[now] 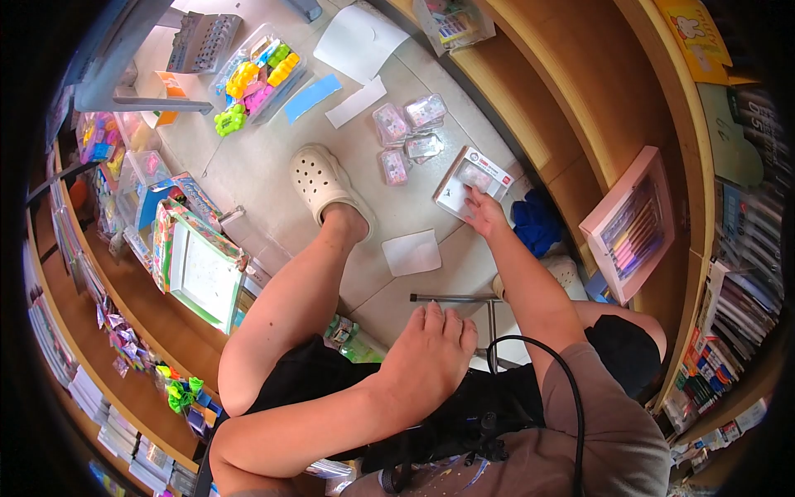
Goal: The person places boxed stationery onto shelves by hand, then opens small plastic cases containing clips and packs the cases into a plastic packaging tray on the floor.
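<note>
A white box (451, 197) with printed edges lies on the tiled floor, a small clear pack (476, 175) with pinkish contents on it or inside it. My right hand (487, 214) reaches down to this box, its fingertips at the small pack and the thumb apart from the fingers. Several clear plastic cases (392, 123) with pinkish contents are grouped just beyond the box. Above my lap hangs my left hand (431, 356), back upward, fingers side by side and pointing forward. No object shows in it; its palm is hidden.
A clear bin (263, 99) of colourful toys sits farther off on the floor. White paper (360, 41), a blue strip (312, 97) and a white card (411, 253) lie around. Stocked shelves (571, 99) stand on both sides. A metal stool bar (451, 298) is between my legs.
</note>
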`<state>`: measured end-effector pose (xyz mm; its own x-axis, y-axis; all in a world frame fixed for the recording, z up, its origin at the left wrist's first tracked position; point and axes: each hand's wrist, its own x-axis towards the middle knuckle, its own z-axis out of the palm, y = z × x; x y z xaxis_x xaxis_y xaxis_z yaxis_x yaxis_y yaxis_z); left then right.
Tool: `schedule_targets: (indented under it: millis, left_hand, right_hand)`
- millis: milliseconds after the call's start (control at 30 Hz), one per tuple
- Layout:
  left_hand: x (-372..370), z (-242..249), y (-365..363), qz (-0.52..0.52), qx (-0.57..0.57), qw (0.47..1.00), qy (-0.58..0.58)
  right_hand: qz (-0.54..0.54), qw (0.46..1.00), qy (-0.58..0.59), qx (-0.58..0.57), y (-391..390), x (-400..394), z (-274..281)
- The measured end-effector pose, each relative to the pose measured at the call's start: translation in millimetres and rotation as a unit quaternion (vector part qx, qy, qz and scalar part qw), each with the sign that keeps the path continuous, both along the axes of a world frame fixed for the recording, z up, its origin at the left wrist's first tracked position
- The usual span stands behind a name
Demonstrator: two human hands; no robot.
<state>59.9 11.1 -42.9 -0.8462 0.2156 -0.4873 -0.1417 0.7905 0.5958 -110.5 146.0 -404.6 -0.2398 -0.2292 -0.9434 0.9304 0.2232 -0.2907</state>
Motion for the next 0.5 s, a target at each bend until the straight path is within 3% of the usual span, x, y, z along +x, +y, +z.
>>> schedule_targets:
  millis: [167, 367, 500]
  left_hand:
    - [-1, 2, -1, -0.004, 0.000, 1.000, 0.003]
    - [2, 3, -1, -0.001, 0.002, 1.000, 0.010]
    - [6, 4, -3, 0.006, 0.007, 1.000, 0.016]
  right_hand:
    - [0.024, 1.000, 0.005, -0.016, 5, 0, 1]
    - [0.067, 0.990, 0.050, 0.110, 12, 3, 19]
    - [0.158, 0.921, 0.334, 0.125, 0, 18, 39]
